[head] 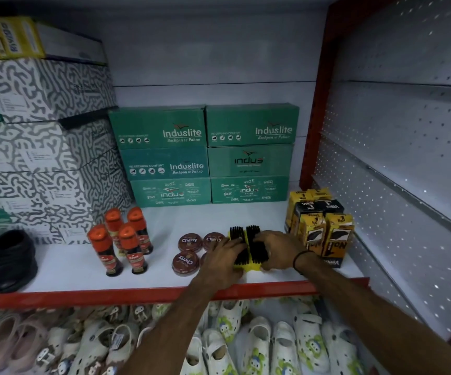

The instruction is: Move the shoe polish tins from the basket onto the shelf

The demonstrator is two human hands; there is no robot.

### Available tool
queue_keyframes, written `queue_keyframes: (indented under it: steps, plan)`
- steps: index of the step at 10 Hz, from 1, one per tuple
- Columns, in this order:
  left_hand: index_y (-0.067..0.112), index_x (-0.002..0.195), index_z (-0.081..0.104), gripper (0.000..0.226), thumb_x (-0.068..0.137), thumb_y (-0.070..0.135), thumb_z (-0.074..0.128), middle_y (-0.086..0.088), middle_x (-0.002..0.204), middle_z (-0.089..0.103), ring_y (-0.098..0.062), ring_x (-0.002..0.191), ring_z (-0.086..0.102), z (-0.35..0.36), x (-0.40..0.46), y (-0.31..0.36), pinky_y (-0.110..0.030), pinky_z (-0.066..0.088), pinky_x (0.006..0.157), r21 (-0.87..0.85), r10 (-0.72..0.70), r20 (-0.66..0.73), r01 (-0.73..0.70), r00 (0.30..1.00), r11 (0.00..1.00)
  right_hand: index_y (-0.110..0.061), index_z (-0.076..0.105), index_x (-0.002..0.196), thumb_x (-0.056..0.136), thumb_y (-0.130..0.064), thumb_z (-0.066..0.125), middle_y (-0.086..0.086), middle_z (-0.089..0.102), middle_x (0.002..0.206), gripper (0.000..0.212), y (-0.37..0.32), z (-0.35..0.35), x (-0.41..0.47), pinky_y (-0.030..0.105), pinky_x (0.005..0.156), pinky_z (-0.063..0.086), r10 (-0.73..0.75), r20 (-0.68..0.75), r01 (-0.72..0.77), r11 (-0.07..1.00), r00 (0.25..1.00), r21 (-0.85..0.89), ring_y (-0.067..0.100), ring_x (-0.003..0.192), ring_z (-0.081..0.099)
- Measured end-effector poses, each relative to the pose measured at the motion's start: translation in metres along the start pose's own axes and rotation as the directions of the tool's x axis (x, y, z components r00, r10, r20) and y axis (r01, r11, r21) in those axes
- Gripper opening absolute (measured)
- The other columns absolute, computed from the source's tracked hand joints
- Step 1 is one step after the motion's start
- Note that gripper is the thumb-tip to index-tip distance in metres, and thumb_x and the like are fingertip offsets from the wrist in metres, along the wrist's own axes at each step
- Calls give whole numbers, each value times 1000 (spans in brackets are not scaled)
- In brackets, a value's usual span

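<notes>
Three brown Cherry shoe polish tins lie flat on the white shelf (pixel 64 269): one at the back left (pixel 189 242), one beside it (pixel 213 240), one in front (pixel 185 263). A fourth is mostly hidden under my left hand (pixel 225 255). Two yellow shoe brushes with black bristles (pixel 248 246) lie side by side just right of the tins. My left hand presses on the left brush and my right hand (pixel 277 253) holds the right one. No basket is in view.
Several orange-capped liquid polish bottles (pixel 121 239) stand left of the tins. Yellow and black Venus boxes (pixel 320 226) are stacked at the right. Green Induslite shoe boxes (pixel 205 155) line the back, patterned boxes (pixel 43 147) and black shoes (pixel 5 258) at left. White clogs (pixel 246 342) fill the lower shelf.
</notes>
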State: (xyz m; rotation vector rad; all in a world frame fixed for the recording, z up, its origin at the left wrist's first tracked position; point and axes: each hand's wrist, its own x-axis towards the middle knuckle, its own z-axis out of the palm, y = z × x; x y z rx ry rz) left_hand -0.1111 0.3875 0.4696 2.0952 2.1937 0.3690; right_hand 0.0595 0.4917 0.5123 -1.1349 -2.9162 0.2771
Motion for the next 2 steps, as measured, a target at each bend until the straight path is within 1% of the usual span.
queue_keyframes:
  steps: [1,2]
  plan:
    - [32,145,41,76,73,28,65,4,157,40,-27,145,34,-1,-2,0,-49,23,119,-5,14,-2,-14,1000,1000,-22,62,135,69,-31,88,3,63,140,72,-1,1,-2,46,101,55,-1,-12,1,1000,1000,9,30,126,61]
    - [32,149,35,77,77,35,65,2,161,33,-28,147,31,1,0,-1,-52,21,119,-5,27,4,-27,1000,1000,-22,60,137,70,-37,88,3,62,142,75,-6,-2,-1,46,102,54,3,-26,-3,1000,1000,6,29,128,60]
